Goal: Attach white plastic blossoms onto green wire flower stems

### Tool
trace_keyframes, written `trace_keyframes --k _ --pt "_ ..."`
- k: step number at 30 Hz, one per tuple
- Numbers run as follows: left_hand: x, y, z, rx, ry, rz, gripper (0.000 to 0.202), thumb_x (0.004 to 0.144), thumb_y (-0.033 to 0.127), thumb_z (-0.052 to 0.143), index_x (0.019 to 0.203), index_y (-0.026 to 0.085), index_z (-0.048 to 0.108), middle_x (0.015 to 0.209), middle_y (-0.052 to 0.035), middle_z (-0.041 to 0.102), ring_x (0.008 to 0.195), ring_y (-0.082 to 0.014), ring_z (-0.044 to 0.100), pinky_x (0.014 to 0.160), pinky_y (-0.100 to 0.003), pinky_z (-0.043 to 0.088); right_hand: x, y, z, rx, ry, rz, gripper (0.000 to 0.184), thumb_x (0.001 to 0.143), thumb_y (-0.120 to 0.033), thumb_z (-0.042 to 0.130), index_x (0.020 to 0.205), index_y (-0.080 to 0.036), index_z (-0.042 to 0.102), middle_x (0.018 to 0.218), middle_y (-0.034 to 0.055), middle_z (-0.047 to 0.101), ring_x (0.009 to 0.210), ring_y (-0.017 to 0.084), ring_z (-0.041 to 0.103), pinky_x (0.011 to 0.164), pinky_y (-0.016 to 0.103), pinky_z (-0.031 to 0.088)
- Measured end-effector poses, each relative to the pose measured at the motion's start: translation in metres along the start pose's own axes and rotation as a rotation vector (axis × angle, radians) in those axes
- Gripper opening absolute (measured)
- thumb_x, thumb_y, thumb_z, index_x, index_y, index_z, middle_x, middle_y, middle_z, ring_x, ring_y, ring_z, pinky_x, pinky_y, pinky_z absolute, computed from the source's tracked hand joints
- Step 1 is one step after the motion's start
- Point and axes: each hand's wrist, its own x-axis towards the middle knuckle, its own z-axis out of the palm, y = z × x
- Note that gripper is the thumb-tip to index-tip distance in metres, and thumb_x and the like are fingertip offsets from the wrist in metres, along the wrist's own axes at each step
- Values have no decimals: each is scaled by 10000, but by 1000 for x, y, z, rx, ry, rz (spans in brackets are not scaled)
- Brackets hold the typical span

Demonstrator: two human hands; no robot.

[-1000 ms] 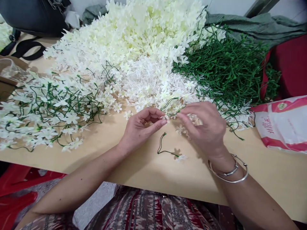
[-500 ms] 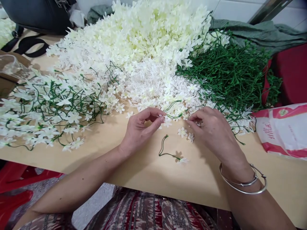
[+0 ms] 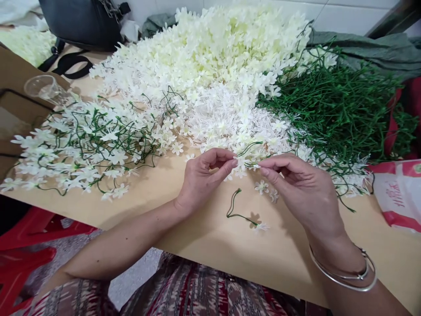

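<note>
My left hand is closed in a pinch on a small white piece at the end of a thin green artificial flower stem. Thumb and forefinger of my right hand pinch the stem's other end, a short way to the right. Just below my right fingertips lie loose white artificial flowers. A bent green stem with white stamens rests alone on the wooden table, nearer to me. Behind both hands spreads a heap of white stamens and petals.
Finished-looking stemmed flowers are piled on the left. A mass of green stems sits at the right, beside a red-and-white packet. Cream blossoms rise at the back, near a black bag. A clear plastic cup stands at far left.
My right fingers have come onto the stem's free end and now pinch it. My left hand keeps its pinch. The whole view has shifted slightly, moving the scene rightward.
</note>
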Motion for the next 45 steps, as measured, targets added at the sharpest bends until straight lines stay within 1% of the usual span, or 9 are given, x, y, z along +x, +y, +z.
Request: trace_keyframes --k 3,8,15,21,25,31,38,42,45 --pt "-2 -1 2 -30 -27 -27 156 869 328 819 945 205 759 914 -33 817 825 -137 766 777 -261 661 -6 -9 7 -11 24 -18 70 889 -216 753 879 -284 770 855 -2 748 812 196 671 742 378 518" --pt "-6 -1 5 8 -48 -18 147 879 324 818 953 208 768 927 -36 823 844 -149 779 820 -292 674 -10 -13 17 61 82 60 87 849 -202 774 821 -264 720 790 0 730 742 193 671 700 373 546" --pt "-10 -1 8 100 -114 65 113 927 314 771 962 206 777 911 -43 825 815 -151 777 751 -268 653 -15 -10 27 36 131 49 114 888 -272 768 913 -280 657 780 -8 698 753 209 679 743 408 569" --pt "-9 6 3 294 -153 231 78 963 235 701 976 206 772 910 -32 828 807 -137 770 757 -250 637 -13 -12 27 57 126 61 271 909 -290 738 1145 -294 605 781 -10 705 748 212 691 812 429 602" --pt "-7 7 2 376 -154 350 83 966 178 681 994 204 754 923 -23 827 814 -131 776 783 -244 641 -9 -10 23 96 85 81 298 895 -264 733 1174 -274 628 769 -23 689 718 185 690 739 377 606" --pt "-3 5 -2 473 -186 572 88 968 100 669 982 175 714 905 -11 816 819 -96 775 783 -180 613 -5 -8 16 172 -3 143 362 875 -268 759 1228 -257 676 759 -27 678 713 167 687 700 334 603" --pt "-5 6 -2 511 -173 518 61 1002 199 661 998 204 722 902 -11 816 798 -112 773 748 -199 613 -6 -8 20 207 20 125 353 869 -261 767 1212 -250 683 770 -28 680 716 158 680 707 324 605" --pt "-4 5 -3 481 -190 547 59 998 169 667 998 191 721 909 -12 818 816 -104 777 772 -186 614 -4 -4 18 205 -24 129 368 880 -259 755 1244 -261 704 778 -26 676 714 150 662 687 306 588" --pt "-3 4 -5 479 -198 571 52 1004 183 672 1007 195 722 917 -7 821 816 -102 781 769 -183 618 -1 -3 15 211 -84 115 251 883 -250 751 1133 -261 773 796 -10 686 729 152 646 686 311 562"
